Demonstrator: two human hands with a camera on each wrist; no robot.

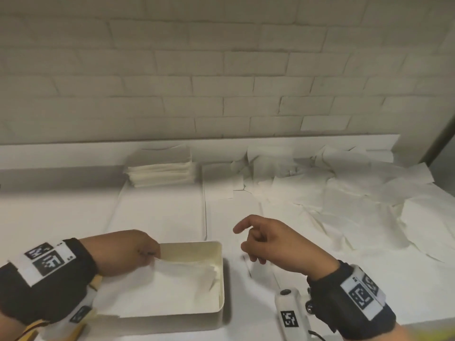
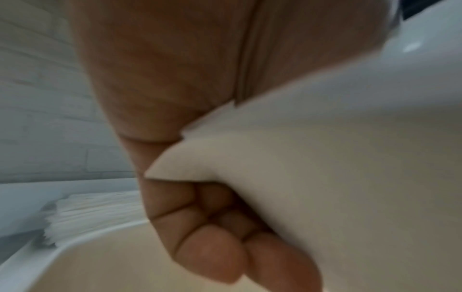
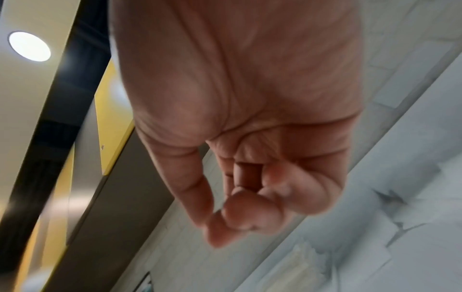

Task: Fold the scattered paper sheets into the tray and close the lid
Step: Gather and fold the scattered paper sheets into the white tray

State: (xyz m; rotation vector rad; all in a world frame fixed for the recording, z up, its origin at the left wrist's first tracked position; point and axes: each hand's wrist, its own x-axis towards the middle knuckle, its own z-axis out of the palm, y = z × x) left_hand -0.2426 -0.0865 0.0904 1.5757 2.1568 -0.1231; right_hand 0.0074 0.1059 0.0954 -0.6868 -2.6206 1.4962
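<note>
Your white table (image 1: 61,217) runs back to the brick wall (image 1: 221,70), w/ open room at its left side, while scattered paper sheets (image 1: 357,205) cover the right half up to the back ledge and a neat paper stack (image 1: 161,172) sits mid-back. The tray (image 1: 220,274) sits at the near edge w/ folded sheets inside, no lid that I can make out. Your left hand (image 1: 123,252) pinches a folded sheet (image 1: 184,269) at the tray's left-back corner, your right hand (image 1: 275,242) hovers just right of the tray, fingers loosely curled w/ nothing in them; wrist bands carry b/w square markers, no readable text.
</note>
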